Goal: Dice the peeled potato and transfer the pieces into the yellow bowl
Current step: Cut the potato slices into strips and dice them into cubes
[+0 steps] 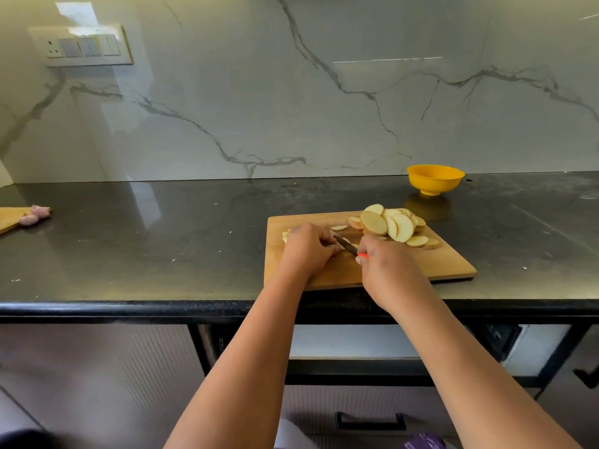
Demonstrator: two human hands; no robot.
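Here, two hands, one knife, one yellow bowl, one cutting board

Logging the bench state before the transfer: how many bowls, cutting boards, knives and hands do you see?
Yellow bowl: 1
Cutting boards: 2, the main cutting board and the second board at the left edge
Knife: 1
Hands: 2, left hand, right hand
Total: 6

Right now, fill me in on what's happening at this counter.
A person is cutting potato on a wooden cutting board at the front of a dark counter. The right hand holds a small knife, its blade angled toward the left hand, which holds down a potato piece. A pile of potato slices sits at the board's far right. The yellow bowl stands behind the board, near the wall; no potato shows in it.
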